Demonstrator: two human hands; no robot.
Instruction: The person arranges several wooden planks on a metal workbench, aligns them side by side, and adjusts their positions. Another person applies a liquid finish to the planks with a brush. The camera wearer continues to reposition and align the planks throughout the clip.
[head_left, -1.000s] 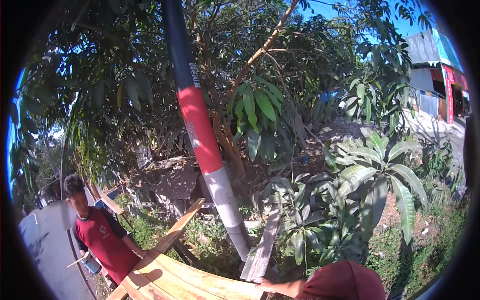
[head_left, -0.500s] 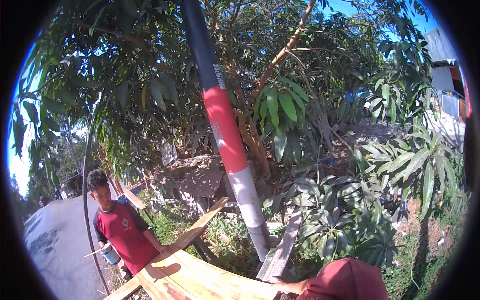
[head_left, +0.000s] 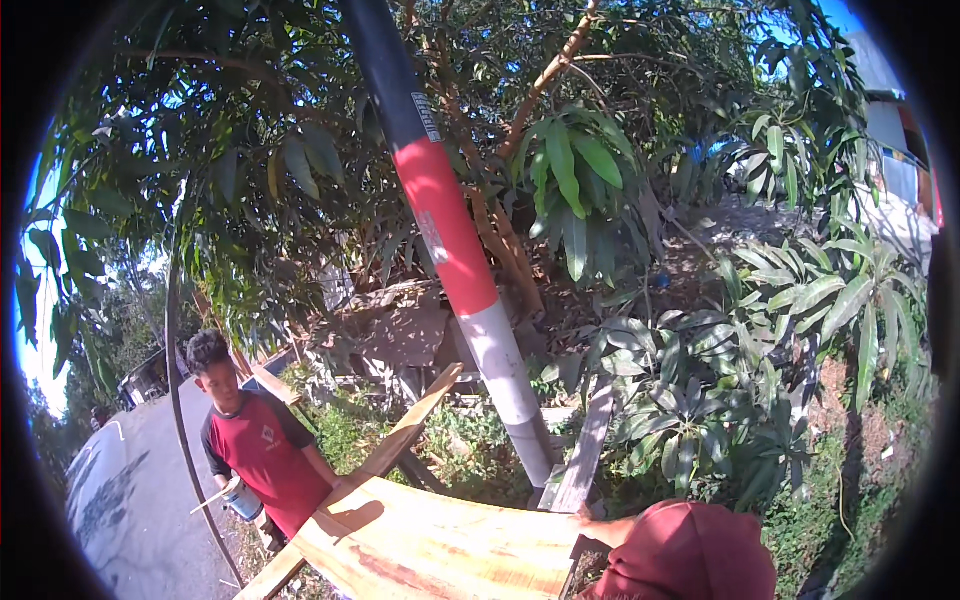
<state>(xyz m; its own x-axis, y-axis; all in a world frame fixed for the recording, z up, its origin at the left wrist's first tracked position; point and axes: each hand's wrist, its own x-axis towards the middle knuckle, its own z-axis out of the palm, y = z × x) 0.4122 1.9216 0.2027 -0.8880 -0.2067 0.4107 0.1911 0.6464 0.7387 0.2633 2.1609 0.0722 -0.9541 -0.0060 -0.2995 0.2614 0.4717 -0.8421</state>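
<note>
Neither of my hands is in view. A wide pale wooden board (head_left: 450,535) lies below me, resting at its left end on a narrow plank (head_left: 412,428). At its right end, a person in a dark red cap (head_left: 690,555) bends low, and that person's hand (head_left: 590,528) touches the board's far edge. On the left stands another person in a red shirt with dark sleeves (head_left: 265,455), one hand near the plank and board. Their other hand holds a small blue-grey can (head_left: 243,500) with a thin stick across it.
A leaning pole (head_left: 455,235) in black, red and white rises behind the board. A weathered plank (head_left: 585,450) slants beside its foot. Leafy tree branches (head_left: 580,170) hang over and around. A paved road (head_left: 135,500) runs along the left, past a thin dark bent pole (head_left: 175,350).
The view has tipped down a little, so more of the board shows. The capped person's forearm and hand now show more fully at the board's edge.
</note>
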